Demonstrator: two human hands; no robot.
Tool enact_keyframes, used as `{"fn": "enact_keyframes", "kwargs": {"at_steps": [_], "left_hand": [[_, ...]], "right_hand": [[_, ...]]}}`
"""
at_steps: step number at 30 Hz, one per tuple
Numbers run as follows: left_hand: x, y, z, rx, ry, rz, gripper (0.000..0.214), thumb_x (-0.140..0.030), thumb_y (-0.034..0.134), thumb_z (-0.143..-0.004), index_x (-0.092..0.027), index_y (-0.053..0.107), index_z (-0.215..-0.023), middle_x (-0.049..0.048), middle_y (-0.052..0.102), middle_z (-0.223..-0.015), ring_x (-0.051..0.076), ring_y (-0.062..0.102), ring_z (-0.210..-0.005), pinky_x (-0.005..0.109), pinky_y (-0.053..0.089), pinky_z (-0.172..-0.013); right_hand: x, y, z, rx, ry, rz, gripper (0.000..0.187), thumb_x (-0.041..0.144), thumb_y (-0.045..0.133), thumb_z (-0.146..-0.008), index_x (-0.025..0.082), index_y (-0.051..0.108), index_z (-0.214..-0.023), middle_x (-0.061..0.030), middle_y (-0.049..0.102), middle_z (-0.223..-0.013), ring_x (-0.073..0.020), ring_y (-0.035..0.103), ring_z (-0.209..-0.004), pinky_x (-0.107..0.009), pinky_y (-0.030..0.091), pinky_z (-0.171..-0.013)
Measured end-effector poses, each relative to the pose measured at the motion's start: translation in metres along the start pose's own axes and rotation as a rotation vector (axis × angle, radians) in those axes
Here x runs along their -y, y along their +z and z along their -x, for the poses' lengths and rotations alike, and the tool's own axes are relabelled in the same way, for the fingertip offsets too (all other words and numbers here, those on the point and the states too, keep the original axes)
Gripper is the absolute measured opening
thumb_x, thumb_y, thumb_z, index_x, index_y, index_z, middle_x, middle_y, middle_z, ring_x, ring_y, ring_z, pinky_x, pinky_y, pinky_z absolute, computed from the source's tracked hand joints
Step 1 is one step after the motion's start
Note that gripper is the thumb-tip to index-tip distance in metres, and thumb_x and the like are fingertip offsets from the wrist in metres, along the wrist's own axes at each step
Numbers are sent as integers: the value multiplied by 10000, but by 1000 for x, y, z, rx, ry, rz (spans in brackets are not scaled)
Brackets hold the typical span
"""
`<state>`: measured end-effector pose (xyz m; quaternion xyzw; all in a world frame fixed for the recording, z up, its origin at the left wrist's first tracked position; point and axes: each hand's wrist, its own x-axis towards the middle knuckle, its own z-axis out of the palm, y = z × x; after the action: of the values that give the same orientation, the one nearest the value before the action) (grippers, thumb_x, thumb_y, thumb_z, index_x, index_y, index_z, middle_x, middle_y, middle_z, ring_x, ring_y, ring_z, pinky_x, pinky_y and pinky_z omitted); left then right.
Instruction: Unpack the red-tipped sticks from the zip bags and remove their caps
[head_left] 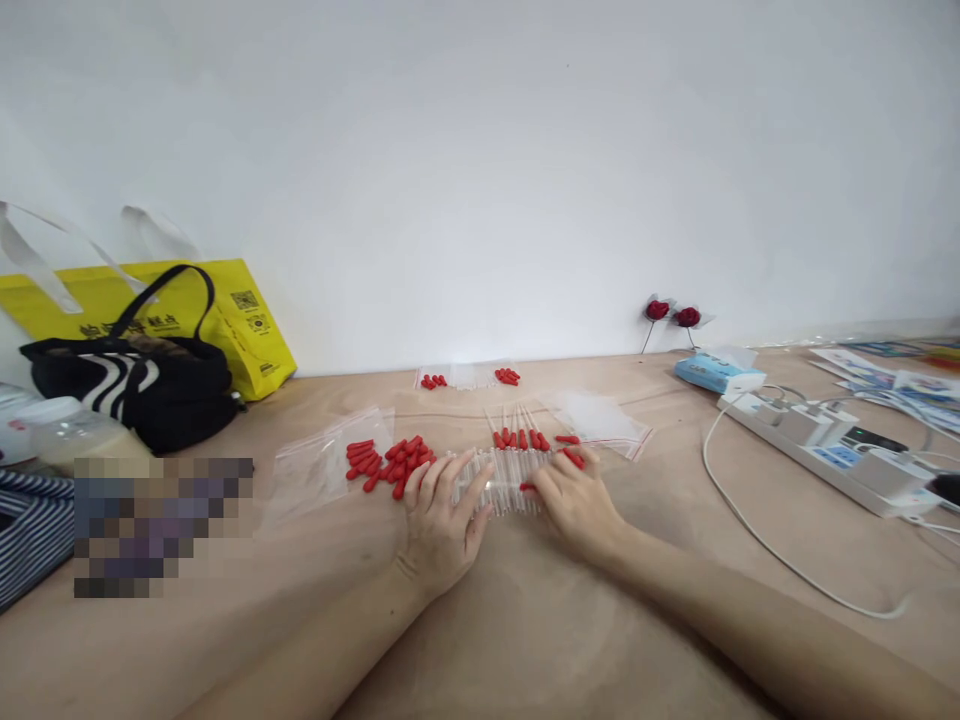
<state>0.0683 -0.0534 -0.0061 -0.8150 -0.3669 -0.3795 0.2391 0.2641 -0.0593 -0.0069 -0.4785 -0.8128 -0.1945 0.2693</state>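
Note:
Clear thin tubes lie side by side on the table in front of me. My left hand rests over their left end with its fingers spread. At their right end my right hand is closed, and a small red rubber bulb shows at its fingertips. More red bulbs lie against the top of that hand; whether it grips them I cannot tell. Just behind the tubes stands a row of droppers, red bulbs fitted on their near ends. Left of my left hand is a heap of loose red bulbs.
Clear zip bags lie left and right; another bag with red bulbs is by the wall. A power strip with a looping white cable and a tissue pack are right. A yellow bag and black bag stand left.

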Motion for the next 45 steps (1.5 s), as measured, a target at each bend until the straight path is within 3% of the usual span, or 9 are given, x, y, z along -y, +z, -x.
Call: {"fn": "enact_keyframes", "kwargs": {"at_steps": [3,8,14,20,29,35,39,42,45], "left_hand": [[-1,-6,5,28,57,37,192,-270,483,-826,-255,642,-933,58,642,-981,214,536,-953,471,224,-956],[-5,-8,8,50,141,-21,152,-238,495,-839,-254,641,-877,-9,666,-737,150,578,-790,494,147,-993],[-3,-1,4,71,198,-68,227,-139,413,-852,-201,614,-766,-39,596,-564,128,553,-686,483,131,-1008],[4,1,-1,106,244,-54,230,-109,405,-802,-215,598,-733,-35,585,-568,145,546,-704,518,136,-999],[13,-3,1,84,202,-16,205,-140,441,-808,-218,616,-735,-45,619,-581,145,555,-697,494,172,-985],[24,-9,0,4,28,22,214,-190,449,-846,-215,624,-725,-20,655,-654,151,558,-697,427,283,-866],[26,-7,-6,99,-143,168,216,-227,431,-843,-199,636,-784,28,644,-756,174,542,-735,317,372,-681],[36,-4,-19,279,-439,414,202,-256,441,-808,-179,624,-770,31,626,-746,174,551,-723,294,412,-668],[48,4,-37,485,-821,670,135,-240,480,-758,-161,589,-747,7,618,-677,149,568,-636,265,432,-618]], "right_hand": [[11,6,17,-171,-192,15,242,115,365,-857,189,547,-716,14,572,-612,-121,464,-658,-349,177,-896],[13,10,12,-213,-279,-39,230,134,377,-863,192,573,-758,17,590,-663,-111,472,-677,-351,178,-904],[13,13,7,-215,-215,-57,166,213,436,-865,206,601,-883,11,591,-660,-121,460,-692,-363,199,-875],[15,9,8,-212,-186,-31,147,246,480,-845,208,615,-802,14,555,-613,-128,432,-677,-385,199,-880],[7,10,14,-225,-134,-47,189,196,466,-831,199,604,-702,13,512,-567,-127,416,-652,-364,228,-853],[-6,5,16,-314,8,-158,142,259,497,-829,208,616,-770,13,590,-658,-126,478,-687,-355,238,-834],[-13,0,7,-318,166,-192,153,310,495,-829,239,630,-812,5,621,-734,-144,514,-754,-348,247,-809],[-33,-1,-9,-182,379,-155,199,366,471,-829,257,636,-805,3,633,-765,-164,526,-785,-360,247,-799],[-62,3,-31,78,682,-173,222,389,459,-811,259,638,-813,4,652,-839,-173,548,-825,-347,269,-784]]}}
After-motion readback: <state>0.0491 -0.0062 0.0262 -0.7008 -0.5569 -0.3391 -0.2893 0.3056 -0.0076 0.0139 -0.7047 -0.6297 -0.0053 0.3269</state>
